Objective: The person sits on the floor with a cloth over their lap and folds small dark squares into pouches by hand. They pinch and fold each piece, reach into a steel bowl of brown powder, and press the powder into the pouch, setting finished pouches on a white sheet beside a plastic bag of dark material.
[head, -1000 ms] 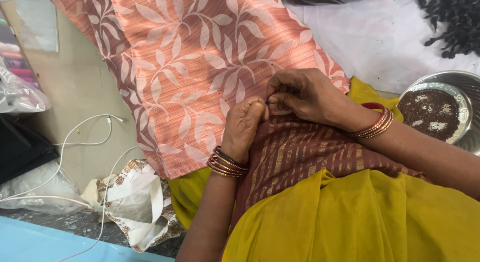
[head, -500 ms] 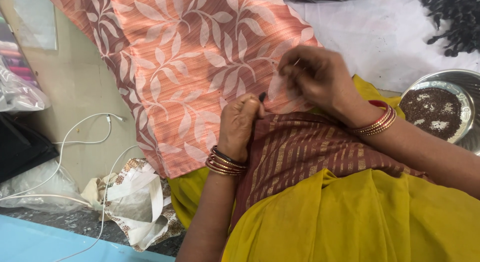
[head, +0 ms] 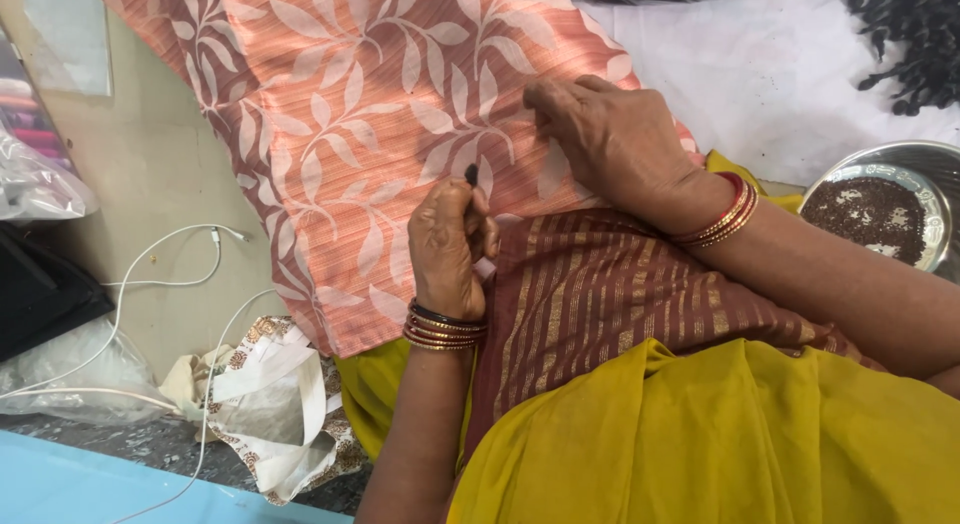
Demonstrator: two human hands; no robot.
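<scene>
An orange cloth (head: 380,134) with a pale leaf print and a maroon striped border (head: 600,294) lies over my lap. My left hand (head: 447,249), with bangles at the wrist, pinches the cloth's edge together with a small dark bead (head: 471,172) at its fingertips. My right hand (head: 610,134) rests with curled fingers on the orange cloth a little beyond; whether it holds a needle or thread is too small to tell. Yellow fabric (head: 720,444) covers my lap below.
A steel plate (head: 935,199) of small dark beads sits at the right on a white sheet (head: 790,74). Dark tassels (head: 910,34) lie at the top right. White cables (head: 160,274), a crumpled printed bag (head: 270,404) and plastic bags (head: 40,184) lie on the left.
My right hand has moved up and away from the left hand, from touching its fingertips to resting farther up the orange cloth. The left hand stays put, holding the edge.
</scene>
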